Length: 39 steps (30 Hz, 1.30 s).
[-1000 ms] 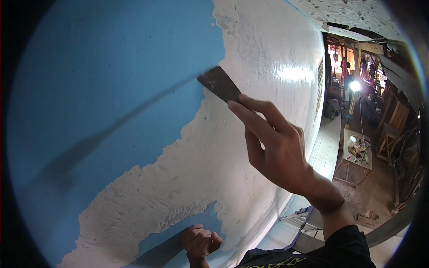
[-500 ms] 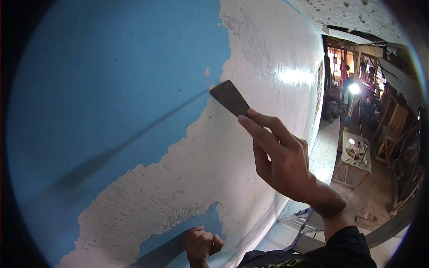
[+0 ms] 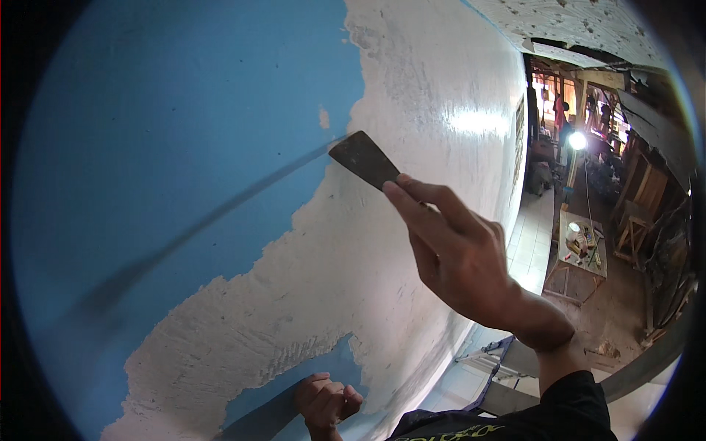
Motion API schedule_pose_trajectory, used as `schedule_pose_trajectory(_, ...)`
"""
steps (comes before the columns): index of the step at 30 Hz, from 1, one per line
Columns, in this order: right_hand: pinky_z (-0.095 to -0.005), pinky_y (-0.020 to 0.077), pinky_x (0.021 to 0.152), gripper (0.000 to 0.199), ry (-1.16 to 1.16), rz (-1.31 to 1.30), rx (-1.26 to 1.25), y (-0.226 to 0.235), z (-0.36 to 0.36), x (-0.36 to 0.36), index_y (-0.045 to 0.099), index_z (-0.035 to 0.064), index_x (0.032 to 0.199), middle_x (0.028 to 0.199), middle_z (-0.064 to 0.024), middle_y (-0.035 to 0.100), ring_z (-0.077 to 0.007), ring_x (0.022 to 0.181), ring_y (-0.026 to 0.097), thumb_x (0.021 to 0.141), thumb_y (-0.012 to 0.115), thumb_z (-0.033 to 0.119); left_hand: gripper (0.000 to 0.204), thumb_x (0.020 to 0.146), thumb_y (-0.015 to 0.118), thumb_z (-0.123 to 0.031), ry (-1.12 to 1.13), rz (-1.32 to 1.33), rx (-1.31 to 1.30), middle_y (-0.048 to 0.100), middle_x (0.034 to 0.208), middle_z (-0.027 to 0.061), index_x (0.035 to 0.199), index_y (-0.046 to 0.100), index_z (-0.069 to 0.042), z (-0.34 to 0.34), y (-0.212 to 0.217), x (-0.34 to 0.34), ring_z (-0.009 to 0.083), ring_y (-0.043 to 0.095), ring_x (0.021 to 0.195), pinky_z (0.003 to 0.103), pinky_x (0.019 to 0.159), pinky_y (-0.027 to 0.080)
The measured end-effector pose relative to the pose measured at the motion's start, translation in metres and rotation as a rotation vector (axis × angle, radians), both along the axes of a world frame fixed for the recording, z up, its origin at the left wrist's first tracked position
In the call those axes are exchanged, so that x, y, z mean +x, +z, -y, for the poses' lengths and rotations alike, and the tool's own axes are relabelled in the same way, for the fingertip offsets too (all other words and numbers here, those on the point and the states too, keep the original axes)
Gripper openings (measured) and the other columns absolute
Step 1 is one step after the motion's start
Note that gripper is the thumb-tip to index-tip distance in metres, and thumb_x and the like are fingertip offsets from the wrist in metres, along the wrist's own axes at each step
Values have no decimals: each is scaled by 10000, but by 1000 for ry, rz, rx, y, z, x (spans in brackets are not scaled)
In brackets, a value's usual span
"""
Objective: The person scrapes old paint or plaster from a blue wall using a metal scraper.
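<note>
My right hand (image 3: 463, 257) is closed on a scraper (image 3: 363, 158), a flat dark blade that widens toward its tip; its handle is hidden in my fingers. The blade's wide edge meets the wall at the ragged border between blue paint (image 3: 213, 140) and the bare whitish surface (image 3: 309, 279). At the bottom, my left hand (image 3: 327, 404) is curled into a loose fist with no tool showing, against or very near a smaller blue patch (image 3: 294, 386). A long shadow of the scraper and arm falls across the blue area.
To the right, a small work table (image 3: 581, 253) carries a white container and assorted tools. A bright lamp (image 3: 577, 140) shines beyond it. Metal ladder parts (image 3: 489, 367) stand beneath my right arm. Wooden frames and clutter line the far right side.
The view has shifted slightly, so the wall border and the scraper appear a little further left. The scraper stays at the paint border in my right hand; my left fist keeps its place.
</note>
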State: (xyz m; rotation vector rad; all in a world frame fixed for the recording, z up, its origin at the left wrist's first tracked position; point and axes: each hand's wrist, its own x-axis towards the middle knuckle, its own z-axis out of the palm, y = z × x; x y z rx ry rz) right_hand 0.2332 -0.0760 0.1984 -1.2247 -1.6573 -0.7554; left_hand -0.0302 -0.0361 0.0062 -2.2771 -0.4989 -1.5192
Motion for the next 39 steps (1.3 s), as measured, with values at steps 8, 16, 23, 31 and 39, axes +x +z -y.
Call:
schedule_pose_trajectory(8, -342, 655, 637, 456, -10, 8, 30, -1, -5, 4, 630, 47, 1336, 1256, -123, 622, -257, 898, 752, 892, 652, -56, 220, 781, 587, -134, 33, -19, 11, 524, 578, -2, 578, 504, -142, -1, -1, 4, 151, 538, 563, 373, 690, 588)
schedule_pose_trajectory(16, -287, 589, 498, 469, 29, 47, 196, 4, -23, 11, 621, 21, 1312, 1227, -108, 622, -201, 794, 726, 850, 681, -37, 267, 815, 639, -165, 38, -11, 5, 543, 581, -8, 587, 502, -146, 1, -2, 2, 151, 568, 585, 356, 724, 596)
schedule_pose_trajectory(23, -323, 644, 622, 495, 21, -5, 101, -9, -13, 7, 628, 53, 1346, 1242, -122, 638, -227, 851, 752, 872, 644, -88, 250, 805, 639, -158, 34, -2, -9, 543, 577, -5, 591, 512, -135, 1, 0, 3, 154, 571, 583, 359, 717, 603)
schedule_pose_trajectory(31, -324, 643, 626, 475, 0, -4, 125, -8, -16, 11, 645, 59, 1327, 1224, -121, 647, -239, 864, 755, 878, 631, -99, 209, 772, 588, -139, -5, -6, 25, 525, 594, 6, 596, 476, -146, -3, -1, 2, 155, 545, 582, 373, 683, 594)
schedule_pose_trajectory(39, -331, 639, 625, 489, 0, 6, 84, -3, -12, 9, 634, 64, 1343, 1227, -113, 650, -251, 858, 753, 879, 638, -90, 214, 775, 584, -142, -8, 14, 27, 523, 589, 7, 587, 480, -143, -1, -1, 0, 151, 540, 573, 366, 687, 595)
